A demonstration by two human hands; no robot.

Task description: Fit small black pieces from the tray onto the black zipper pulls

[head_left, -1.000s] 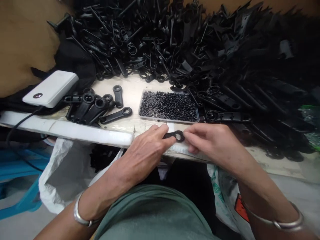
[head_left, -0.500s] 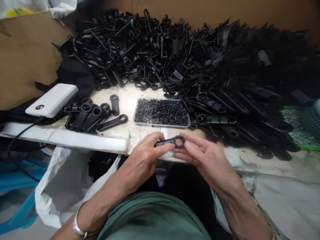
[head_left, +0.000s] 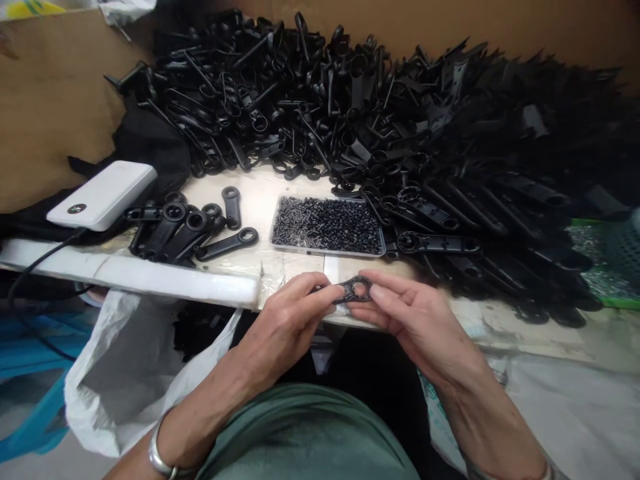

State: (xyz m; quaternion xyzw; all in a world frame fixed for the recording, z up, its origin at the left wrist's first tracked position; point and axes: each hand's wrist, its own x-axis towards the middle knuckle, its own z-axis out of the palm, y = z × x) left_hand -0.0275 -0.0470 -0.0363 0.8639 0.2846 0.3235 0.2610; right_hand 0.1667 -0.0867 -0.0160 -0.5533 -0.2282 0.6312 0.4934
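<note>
Between my two hands, just over the table's front edge, is a black plastic handle part (head_left: 354, 289) with a ring at one end. My left hand (head_left: 295, 313) is closed around its narrow end, fingers covering much of it. At the ring end, my right hand (head_left: 407, 303) pinches the rim between thumb and fingers. Behind them sits a clear shallow tray (head_left: 327, 252) full of small black pieces (head_left: 325, 223). Left of the tray lie several similar ring-ended handle parts (head_left: 227, 245).
A huge heap of black plastic parts (head_left: 300, 100) covers the back and right. A white power bank (head_left: 103, 195) with a black cable lies at left. Below the edge hangs an open white sack (head_left: 120, 373). A green-rimmed tray (head_left: 620, 302) stands far right.
My left hand's thumb and fingers have shifted slightly on the handle part. My right hand keeps hold of the ring end. The view has moved a little.
</note>
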